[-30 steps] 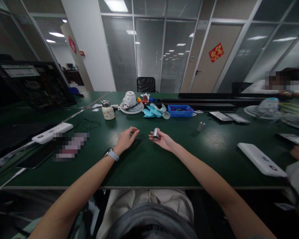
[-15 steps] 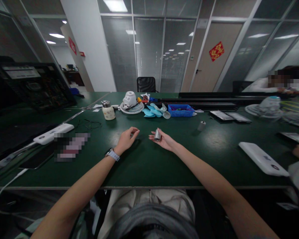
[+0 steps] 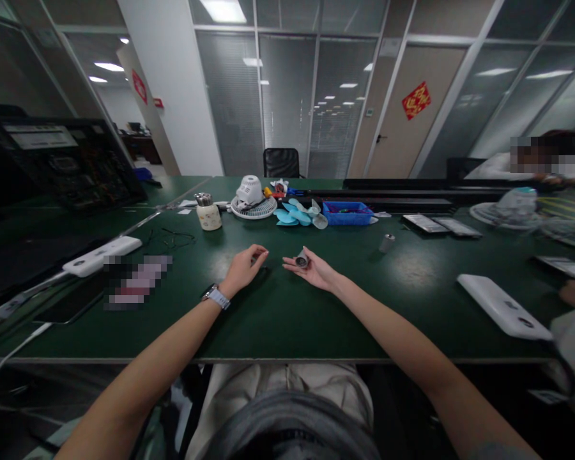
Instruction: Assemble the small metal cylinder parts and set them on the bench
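Between the thumb and fingers of my right hand (image 3: 316,271) is a short silver metal cylinder (image 3: 301,259), its darker, recessed end turned toward me. My left hand (image 3: 242,271), with a watch (image 3: 215,295) at the wrist, is held a little to the left, fingers curled toward the thumb. A small greyish thing seems to show in that grip, but I cannot make out what it is. A similar silver cylinder (image 3: 387,243) stands on the green table (image 3: 287,326) to the right.
Across the table are a cream bottle (image 3: 209,214), a white fan part (image 3: 253,203), blue fan blades (image 3: 294,214) and a blue basket (image 3: 347,214). White power strips (image 3: 503,306) lie at both sides. A person (image 3: 498,165) sits at far right.
My right hand has tilted the silver cylinder so that its end faces me more, and its fingers have straightened slightly. The left hand stays nearly in place.
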The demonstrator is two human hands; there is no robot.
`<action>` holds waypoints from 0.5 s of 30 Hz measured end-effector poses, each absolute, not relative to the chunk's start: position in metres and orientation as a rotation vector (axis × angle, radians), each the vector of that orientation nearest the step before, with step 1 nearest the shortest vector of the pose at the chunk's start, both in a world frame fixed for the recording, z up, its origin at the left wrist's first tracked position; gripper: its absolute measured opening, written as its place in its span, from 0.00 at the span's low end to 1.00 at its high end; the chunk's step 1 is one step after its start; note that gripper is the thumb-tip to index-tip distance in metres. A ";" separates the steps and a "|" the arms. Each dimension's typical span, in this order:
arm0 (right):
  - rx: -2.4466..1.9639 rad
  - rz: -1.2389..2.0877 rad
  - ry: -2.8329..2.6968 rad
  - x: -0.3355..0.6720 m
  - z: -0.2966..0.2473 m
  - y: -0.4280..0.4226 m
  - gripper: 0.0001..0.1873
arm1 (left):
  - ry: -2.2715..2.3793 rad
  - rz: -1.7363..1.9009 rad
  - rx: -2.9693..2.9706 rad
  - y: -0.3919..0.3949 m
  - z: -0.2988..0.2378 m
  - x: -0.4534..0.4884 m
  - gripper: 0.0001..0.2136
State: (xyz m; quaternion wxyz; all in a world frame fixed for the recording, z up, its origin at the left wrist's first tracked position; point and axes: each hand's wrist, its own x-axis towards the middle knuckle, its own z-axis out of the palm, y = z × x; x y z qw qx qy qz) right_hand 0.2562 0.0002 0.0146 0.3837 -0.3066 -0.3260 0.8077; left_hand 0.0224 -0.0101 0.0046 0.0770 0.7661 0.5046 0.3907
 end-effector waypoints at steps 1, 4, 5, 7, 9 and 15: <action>-0.779 2.049 -0.837 0.256 0.015 0.000 0.15 | 1.511 1.169 2.297 -0.010 0.004 0.022 0.14; -0.785 1.990 -0.873 0.254 0.016 -0.003 0.06 | 1.509 1.163 2.294 -0.010 0.004 0.022 0.14; -0.795 1.964 -0.891 0.254 0.016 -0.003 0.05 | 1.506 1.161 2.293 -0.010 0.004 0.022 0.14; -0.822 1.904 -0.941 0.253 0.014 -0.004 0.10 | 1.502 1.158 2.294 -0.011 0.004 0.022 0.14; -0.846 1.831 -1.022 0.252 0.011 -0.005 0.15 | 1.500 1.154 2.296 -0.011 0.005 0.022 0.14; -0.920 1.576 -1.336 0.249 0.005 -0.010 0.24 | 1.513 1.156 2.286 -0.011 0.006 0.022 0.15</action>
